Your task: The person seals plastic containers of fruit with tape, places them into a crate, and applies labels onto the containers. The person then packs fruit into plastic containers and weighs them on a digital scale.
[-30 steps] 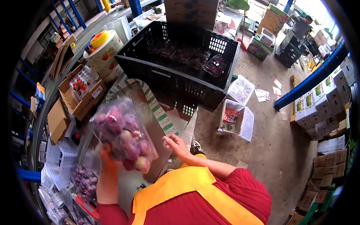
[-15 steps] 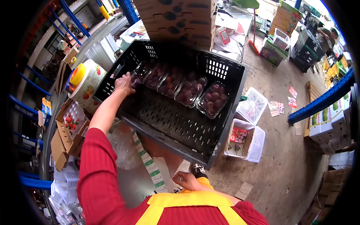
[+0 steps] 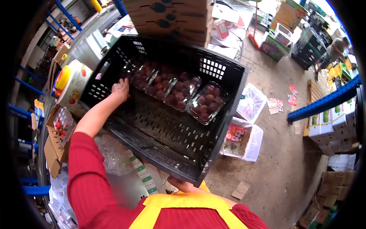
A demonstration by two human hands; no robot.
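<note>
We see a large black crate (image 3: 167, 131), its walls slotted and its floor perforated, tilted across our view. Beyond its far side we see a stack of cardboard boxes (image 3: 171, 23). Inside the crate, the clear punnets (image 3: 207, 103) form a slanting row of five along the far side, running from far left to near right. They are glossy see-through plastic with ridged edges, catching white glints, and we see each filled with round fruits (image 3: 209, 100), dark purple to reddish brown. The leftmost punnet sits in shadow, its outline hard for us to read. Our left hand (image 3: 121, 90) reaches over the left side, fingers close together and bent at that punnet's near end; we cannot tell whether they grip it. Our right hand (image 3: 182, 185) is at the crate's near rim, partly hidden beneath it, so we cannot tell how its fingers stand.
</note>
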